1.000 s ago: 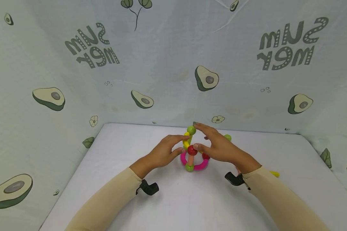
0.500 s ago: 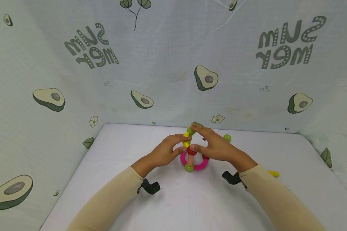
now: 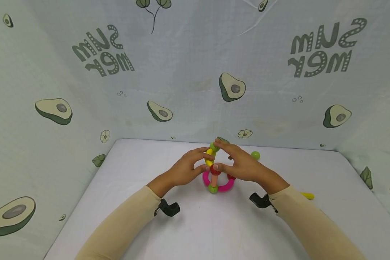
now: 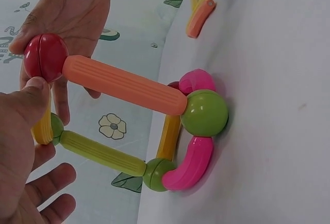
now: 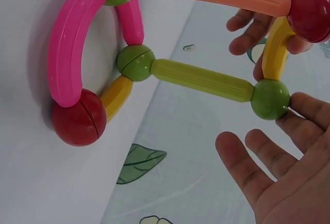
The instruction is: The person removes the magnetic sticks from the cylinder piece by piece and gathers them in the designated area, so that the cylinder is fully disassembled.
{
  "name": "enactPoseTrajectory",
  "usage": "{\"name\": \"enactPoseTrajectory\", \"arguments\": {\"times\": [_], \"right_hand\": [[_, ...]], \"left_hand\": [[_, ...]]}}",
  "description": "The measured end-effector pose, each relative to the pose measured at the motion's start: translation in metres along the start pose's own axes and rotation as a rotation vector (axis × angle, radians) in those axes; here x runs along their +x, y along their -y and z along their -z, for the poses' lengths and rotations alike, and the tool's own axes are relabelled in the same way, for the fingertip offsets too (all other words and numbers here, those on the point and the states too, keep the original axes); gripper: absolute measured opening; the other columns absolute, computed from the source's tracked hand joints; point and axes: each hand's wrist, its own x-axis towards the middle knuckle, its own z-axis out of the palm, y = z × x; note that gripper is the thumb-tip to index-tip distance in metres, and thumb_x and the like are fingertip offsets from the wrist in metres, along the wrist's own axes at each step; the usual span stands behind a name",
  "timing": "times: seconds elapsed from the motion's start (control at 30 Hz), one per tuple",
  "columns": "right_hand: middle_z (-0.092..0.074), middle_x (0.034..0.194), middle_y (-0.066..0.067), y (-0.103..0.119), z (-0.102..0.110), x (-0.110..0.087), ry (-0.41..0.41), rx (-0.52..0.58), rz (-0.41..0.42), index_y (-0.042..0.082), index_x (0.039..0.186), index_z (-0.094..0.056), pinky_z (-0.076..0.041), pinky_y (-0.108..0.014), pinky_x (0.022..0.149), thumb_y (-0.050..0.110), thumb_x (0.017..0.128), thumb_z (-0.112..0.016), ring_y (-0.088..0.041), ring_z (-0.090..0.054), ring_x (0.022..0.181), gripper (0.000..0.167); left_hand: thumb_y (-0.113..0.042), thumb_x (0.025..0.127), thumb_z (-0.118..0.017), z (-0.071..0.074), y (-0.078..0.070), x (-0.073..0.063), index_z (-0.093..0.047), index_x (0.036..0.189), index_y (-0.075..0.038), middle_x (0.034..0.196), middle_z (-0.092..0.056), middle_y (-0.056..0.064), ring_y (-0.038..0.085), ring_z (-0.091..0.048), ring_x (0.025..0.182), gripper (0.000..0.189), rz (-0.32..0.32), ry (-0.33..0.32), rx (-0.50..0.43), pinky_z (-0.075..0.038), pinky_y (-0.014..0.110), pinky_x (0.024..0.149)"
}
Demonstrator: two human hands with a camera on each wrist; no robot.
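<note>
A ball-and-rod building toy stands on the white table. Pink curved rods [image 4: 191, 167] form part of its base. An orange rod [image 4: 124, 84] rises to a red ball [image 4: 46, 56], and a light green rod [image 5: 203, 81] to a green ball [image 5: 269, 99]. Between these top balls runs a yellow curved rod [image 5: 276, 49]. My left hand [image 3: 188, 168] pinches this rod, its thumb by the red ball. My right hand [image 3: 247, 164] spans the top, thumb at the red ball and fingertips on the green one. A lower red ball [image 5: 79, 117] sits at the base.
A loose green ball [image 3: 255, 155] lies behind my right hand. Near the right sleeve, a yellow rod end [image 3: 307, 195] shows. Orange and yellow rods [image 4: 201, 20] lie together in the left wrist view. Avocado-print cloth [image 3: 195, 72] hangs behind the table.
My right hand has moved slightly left, its fingertips coming onto the upper green ball. The left hand's fingers have shifted a little on the yellow curved rod. The toy stays in place.
</note>
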Motion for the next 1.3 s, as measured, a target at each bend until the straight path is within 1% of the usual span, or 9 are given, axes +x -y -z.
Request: {"name": "enactPoseTrajectory", "arguments": {"times": [0.23, 0.37, 0.47, 0.73, 0.87, 0.93, 1.03, 1.17, 1.3], "right_hand": [[-0.028, 0.167, -0.006, 0.002, 0.001, -0.001, 0.0, 0.006, 0.003, 0.02, 0.16, -0.036, -0.052, -0.056, 0.097, 0.053, 0.09, -0.074, -0.039, -0.041, 0.142, 0.087], [-0.028, 0.167, -0.005, 0.001, 0.001, -0.001, 0.003, 0.016, 0.007, 0.02, 0.16, -0.036, -0.052, -0.056, 0.097, 0.053, 0.09, -0.074, -0.039, -0.04, 0.142, 0.086], [-0.028, 0.167, -0.005, 0.0, 0.001, -0.001, 0.002, 0.02, 0.002, 0.02, 0.16, -0.036, -0.052, -0.056, 0.097, 0.053, 0.09, -0.074, -0.039, -0.04, 0.142, 0.087], [-0.029, 0.166, -0.007, 0.0, 0.001, -0.002, -0.002, 0.015, -0.012, 0.02, 0.16, -0.037, -0.054, -0.056, 0.093, 0.055, 0.09, -0.074, -0.04, -0.043, 0.14, 0.087], [-0.028, 0.167, -0.007, 0.0, 0.001, -0.002, -0.002, 0.012, -0.01, 0.019, 0.16, -0.037, -0.054, -0.056, 0.093, 0.056, 0.089, -0.073, -0.04, -0.044, 0.139, 0.088], [-0.028, 0.167, -0.007, 0.0, 0.001, -0.002, 0.0, 0.012, -0.011, 0.019, 0.16, -0.036, -0.054, -0.055, 0.093, 0.056, 0.089, -0.073, -0.04, -0.044, 0.139, 0.088], [-0.027, 0.167, -0.006, 0.0, 0.001, -0.002, 0.002, 0.016, -0.011, 0.02, 0.16, -0.037, -0.054, -0.055, 0.094, 0.056, 0.089, -0.073, -0.04, -0.044, 0.14, 0.088], [-0.028, 0.167, -0.005, 0.0, 0.001, -0.002, -0.002, 0.015, -0.008, 0.019, 0.159, -0.038, -0.053, -0.054, 0.096, 0.055, 0.089, -0.074, -0.039, -0.043, 0.14, 0.087], [-0.029, 0.167, -0.005, 0.001, 0.001, -0.002, -0.011, 0.007, -0.009, 0.019, 0.159, -0.039, -0.054, -0.054, 0.094, 0.055, 0.089, -0.074, -0.038, -0.05, 0.133, 0.086]], "left_hand": [[-0.021, 0.098, -0.071, 0.0, 0.001, 0.001, -0.066, 0.129, -0.02, 0.152, -0.048, 0.003, 0.023, -0.04, 0.144, 0.031, -0.006, -0.017, 0.035, -0.04, 0.047, 0.112], [-0.023, 0.098, -0.072, 0.0, 0.0, 0.001, -0.067, 0.127, -0.021, 0.15, -0.051, 0.003, 0.023, -0.043, 0.141, 0.03, -0.015, -0.041, 0.091, -0.035, 0.05, 0.115], [-0.024, 0.097, -0.073, -0.001, 0.0, 0.0, -0.068, 0.126, -0.021, 0.147, -0.053, 0.003, 0.023, -0.045, 0.139, 0.029, -0.023, -0.061, 0.127, -0.034, 0.052, 0.115], [-0.026, 0.096, -0.074, -0.003, 0.001, -0.002, -0.07, 0.121, -0.021, 0.142, -0.057, 0.005, 0.024, -0.051, 0.133, 0.026, -0.064, -0.126, 0.194, -0.04, 0.05, 0.11], [-0.03, 0.096, -0.073, -0.003, 0.001, -0.003, -0.07, 0.12, -0.022, 0.141, -0.057, 0.005, 0.025, -0.051, 0.131, 0.025, -0.054, -0.153, 0.221, -0.041, 0.051, 0.109], [-0.031, 0.096, -0.073, -0.002, 0.002, -0.003, -0.069, 0.123, -0.021, 0.142, -0.057, 0.005, 0.024, -0.051, 0.132, 0.029, -0.045, -0.16, 0.23, -0.041, 0.051, 0.109], [-0.031, 0.095, -0.073, -0.001, 0.003, -0.005, -0.066, 0.132, -0.02, 0.143, -0.057, 0.002, 0.022, -0.05, 0.132, 0.039, -0.033, -0.16, 0.23, -0.04, 0.05, 0.11], [-0.03, 0.092, -0.075, 0.002, 0.006, -0.01, -0.057, 0.142, -0.015, 0.143, -0.058, 0.0, 0.02, -0.053, 0.127, 0.055, -0.011, -0.155, 0.194, -0.044, 0.046, 0.107], [-0.03, 0.09, -0.078, 0.003, 0.012, -0.015, -0.053, 0.145, -0.013, 0.141, -0.058, 0.0, 0.022, -0.056, 0.124, 0.062, 0.032, -0.15, 0.149, -0.049, 0.043, 0.103]]}}
